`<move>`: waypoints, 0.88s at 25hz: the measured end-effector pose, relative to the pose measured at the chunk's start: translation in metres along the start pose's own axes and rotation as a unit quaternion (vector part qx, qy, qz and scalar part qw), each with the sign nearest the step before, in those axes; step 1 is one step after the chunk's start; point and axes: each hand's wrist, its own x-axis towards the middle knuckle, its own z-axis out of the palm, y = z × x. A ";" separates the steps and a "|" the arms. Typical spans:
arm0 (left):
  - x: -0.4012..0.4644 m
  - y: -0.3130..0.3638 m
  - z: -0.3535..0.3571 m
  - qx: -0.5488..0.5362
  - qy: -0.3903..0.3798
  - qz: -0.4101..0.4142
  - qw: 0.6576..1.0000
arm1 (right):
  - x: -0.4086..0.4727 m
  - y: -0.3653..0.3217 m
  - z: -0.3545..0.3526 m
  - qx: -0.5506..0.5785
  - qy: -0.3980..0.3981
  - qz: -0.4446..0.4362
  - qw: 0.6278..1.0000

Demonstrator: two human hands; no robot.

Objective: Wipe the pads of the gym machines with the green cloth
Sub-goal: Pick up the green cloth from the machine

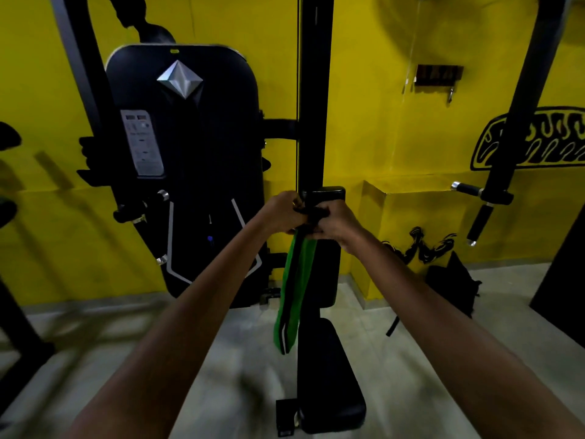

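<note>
Both hands meet at frame centre, just in front of the top edge of the back pad point(327, 248). The left hand point(283, 213) and right hand point(337, 224) are side by side, almost touching, each grip closed on the bunched upper end of the cloth point(296, 289). The dark bunched part sits between the two grips; the fingers are curled around it.

From the grips the cloth hangs straight toward 6 o'clock as a narrow folded strip, green with dark and white edging. It lies just at 9 o'clock of the back pad, alongside its left edge; whether it touches the pad cannot be told. Its lower end hangs clear above the floor point(158, 343).

The seat pad point(329, 384) lies at 6 o'clock of the hands, below the back pad. The weight stack cover point(190, 169) stands at 10 o'clock, against the yellow wall point(380, 137). A handle point(481, 213) hangs at 3 o'clock.
</note>
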 end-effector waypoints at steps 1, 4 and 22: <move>0.000 0.000 -0.004 0.015 -0.002 0.002 1.000 | -0.001 0.002 0.001 0.017 -0.016 -0.017 1.000; -0.003 -0.002 -0.015 0.032 0.038 0.032 0.998 | -0.001 0.012 0.002 0.033 -0.011 -0.059 0.998; -0.024 -0.026 -0.057 0.109 -0.083 0.125 0.983 | 0.006 0.029 0.012 0.005 -0.040 -0.104 0.994</move>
